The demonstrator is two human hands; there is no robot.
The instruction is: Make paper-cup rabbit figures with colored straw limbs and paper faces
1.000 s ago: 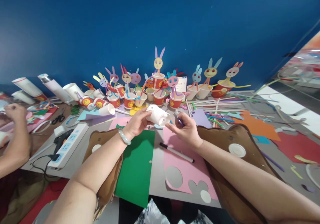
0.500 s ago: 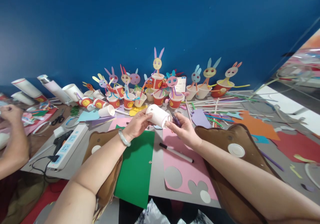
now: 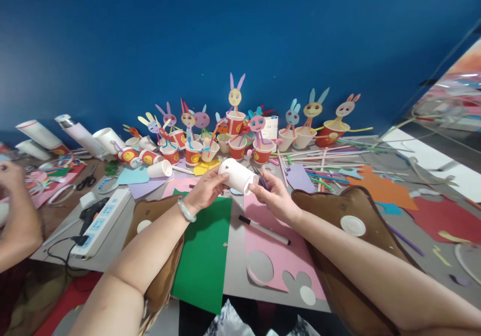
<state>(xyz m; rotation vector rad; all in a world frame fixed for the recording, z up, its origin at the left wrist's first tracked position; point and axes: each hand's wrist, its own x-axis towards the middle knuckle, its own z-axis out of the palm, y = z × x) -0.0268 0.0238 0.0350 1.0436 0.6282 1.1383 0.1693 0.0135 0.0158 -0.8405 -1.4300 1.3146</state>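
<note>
Above the middle of the table, my left hand (image 3: 209, 188) is closed round the side of a white paper cup (image 3: 237, 175). The cup lies tilted on its side, its open rim towards my right hand (image 3: 277, 198). That hand has its thumb at the cup's rim, and its fingers are closed on dark, slim scissors (image 3: 263, 178), partly hidden by the fingers. Below the hands a black-and-white marker (image 3: 265, 230) lies across a pink sheet (image 3: 263, 216) with round holes cut out. A green sheet (image 3: 201, 251) lies under my left wrist.
Paper cups with rabbit-faced paper figures (image 3: 236, 120) stand along the blue wall. A power strip (image 3: 101, 221) and black scissors (image 3: 87, 178) lie at left, near another person's arm (image 3: 22, 216). Pipe cleaners (image 3: 330, 163) and orange paper (image 3: 379, 186) lie at right. Brown cushions (image 3: 326, 221) flank the sheets.
The view has shifted slightly. My hands stay on the cup, which has turned a little. The other person's hand at the far left has moved slightly left.
</note>
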